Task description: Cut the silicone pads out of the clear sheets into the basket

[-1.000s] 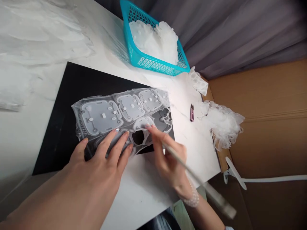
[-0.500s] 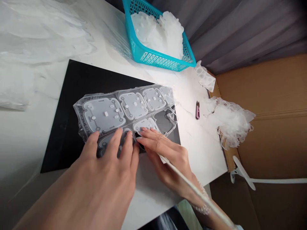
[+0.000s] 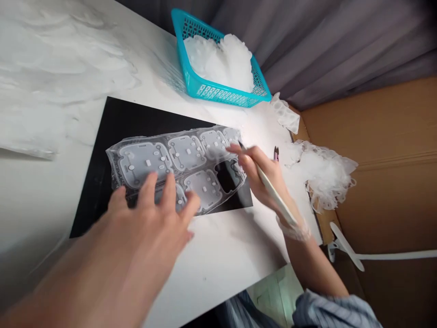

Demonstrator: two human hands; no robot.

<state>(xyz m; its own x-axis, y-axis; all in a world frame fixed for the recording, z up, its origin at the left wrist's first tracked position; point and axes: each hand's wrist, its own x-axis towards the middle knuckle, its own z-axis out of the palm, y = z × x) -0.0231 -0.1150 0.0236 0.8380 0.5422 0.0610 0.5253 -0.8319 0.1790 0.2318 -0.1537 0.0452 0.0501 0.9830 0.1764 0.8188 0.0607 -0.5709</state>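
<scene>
Small hand-finishing workstation, workshop-type; could be in a home, can't tell. Evidence: marbled white table (image 3: 218,248), black mat (image 3: 119,118) under moulded plastic sheet (image 3: 148,159), snips (image 3: 276,154), teal basket (image 3: 218,94) full of translucent pieces, heap of plastic trimmings (image 3: 329,173) by cardboard (image 3: 385,136), grey curtain (image 3: 314,50) behind.

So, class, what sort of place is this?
Probably a small hand-finishing workspace: a thin pen-like tool over a moulded translucent sheet, a turquoise basket full of translucent pieces, and heaped offcuts beside cardboard.
</scene>
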